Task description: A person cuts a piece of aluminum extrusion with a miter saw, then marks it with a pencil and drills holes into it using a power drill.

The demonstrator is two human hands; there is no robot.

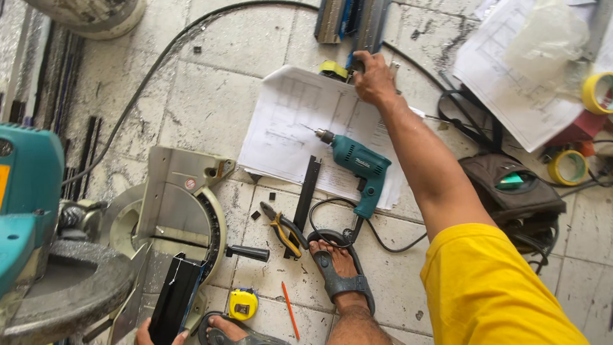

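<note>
My right hand (373, 78) reaches far forward and grips the near end of a long metal profile (370, 25) lying on the floor at the top of the view. My left hand (148, 332) is at the bottom edge, holding a short black rectangular metal section (175, 297) that stands against the miter saw base (175, 198). A teal electric drill (357, 167) lies on white drawing sheets (294, 121) just below my right forearm. Both my feet in sandals (338, 271) rest on the tiled floor.
Pliers with yellow handles (284, 229), a black metal bar (306, 191), a yellow tape measure (242, 304) and an orange pencil (289, 310) lie near my feet. A tool bag (511, 185), tape rolls (567, 167) and more drawings (517, 76) sit right. A black cable (147, 76) crosses the floor.
</note>
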